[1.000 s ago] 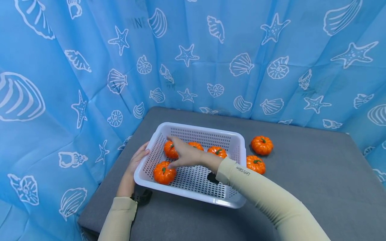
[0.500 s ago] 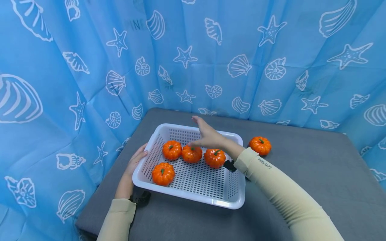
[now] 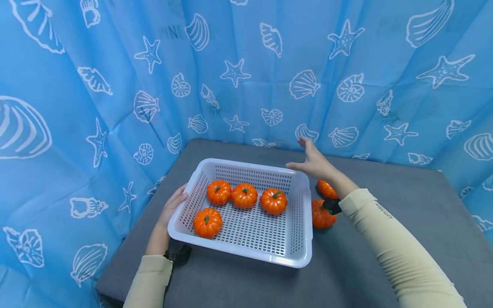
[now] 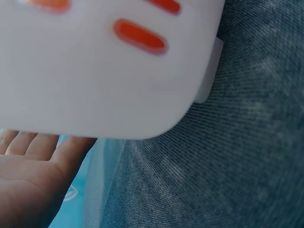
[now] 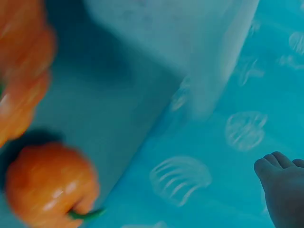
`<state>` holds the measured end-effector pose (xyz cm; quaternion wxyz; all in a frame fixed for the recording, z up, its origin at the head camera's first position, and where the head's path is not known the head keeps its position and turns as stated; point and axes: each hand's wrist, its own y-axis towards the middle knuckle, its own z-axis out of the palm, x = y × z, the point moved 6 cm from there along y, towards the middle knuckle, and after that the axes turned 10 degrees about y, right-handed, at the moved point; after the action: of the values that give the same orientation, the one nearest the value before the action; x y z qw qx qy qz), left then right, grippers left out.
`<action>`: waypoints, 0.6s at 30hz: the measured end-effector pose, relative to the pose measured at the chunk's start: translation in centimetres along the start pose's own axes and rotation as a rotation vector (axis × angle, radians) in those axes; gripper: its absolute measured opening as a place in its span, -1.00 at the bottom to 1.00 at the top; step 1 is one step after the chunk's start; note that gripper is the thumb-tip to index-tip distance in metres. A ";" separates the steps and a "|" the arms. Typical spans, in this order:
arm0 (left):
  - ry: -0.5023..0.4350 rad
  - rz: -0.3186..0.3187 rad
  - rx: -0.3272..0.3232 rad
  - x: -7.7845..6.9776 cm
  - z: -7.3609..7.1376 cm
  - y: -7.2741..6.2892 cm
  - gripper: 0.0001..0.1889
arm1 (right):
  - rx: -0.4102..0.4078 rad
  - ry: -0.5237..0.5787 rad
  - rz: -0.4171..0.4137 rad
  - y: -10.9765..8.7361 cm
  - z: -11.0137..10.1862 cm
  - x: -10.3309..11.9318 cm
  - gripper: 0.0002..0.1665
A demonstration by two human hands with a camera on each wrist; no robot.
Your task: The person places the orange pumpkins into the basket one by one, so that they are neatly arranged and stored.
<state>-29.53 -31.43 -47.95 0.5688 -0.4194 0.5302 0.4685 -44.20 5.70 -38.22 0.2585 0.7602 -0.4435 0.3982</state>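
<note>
A white perforated plastic basket holds several small orange pumpkins: three in a row toward the back, including one pumpkin at the row's right end, and another pumpkin in the front left corner. My left hand touches the basket's left side with extended fingers, also visible in the left wrist view below the white wall. Above the basket's back right corner, my right hand holds nothing, thumb spread from the fingers. Under that forearm lie two more pumpkins, the nearer pumpkin and the farther pumpkin, partly hidden.
A grey-covered table carries everything. Blue curtains with white shell and starfish prints hang behind it and along the left. Each wrist wears a dark camera; the right camera overlaps the nearer loose pumpkin.
My right hand has moved right, from above the pumpkins inside the basket to past its back right corner. The left hand stays on the basket, and the pumpkins have not visibly moved.
</note>
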 end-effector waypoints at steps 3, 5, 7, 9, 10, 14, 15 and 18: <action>-0.002 0.001 0.001 0.2 -0.1 0.0 -0.50 | -0.031 -0.001 0.070 -0.5 -1.5 -2.2 0.29; 0.011 -0.008 -0.008 0.4 -0.3 0.0 -0.50 | -0.042 -0.001 0.109 -0.9 -2.2 -3.6 0.29; 0.026 -0.024 -0.023 0.7 -0.5 0.1 -0.49 | -0.052 -0.003 0.149 -1.4 -2.8 -4.9 0.28; 0.042 -0.036 -0.035 1.0 -0.7 0.1 -0.49 | -0.058 -0.002 0.186 -1.8 -3.3 -6.1 0.27; 0.048 -0.039 -0.038 1.2 -0.7 0.1 -0.49 | -0.059 -0.003 0.205 -2.0 -3.4 -6.7 0.28; 0.054 -0.035 -0.031 1.3 -0.8 0.2 -0.49 | -0.053 -0.001 0.265 -2.7 -4.0 -9.0 0.32; 0.052 -0.030 -0.025 1.3 -0.8 0.2 -0.49 | -0.050 -0.004 0.276 -2.8 -4.1 -9.6 0.33; 0.049 -0.013 -0.008 1.2 -0.8 0.2 -0.49 | -0.039 -0.013 0.298 -3.2 -4.2 -11.1 0.34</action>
<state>-29.93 -32.02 -49.25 0.5569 -0.4365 0.5393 0.4566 -46.18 15.56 -45.33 0.2082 0.6832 -0.5608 0.4188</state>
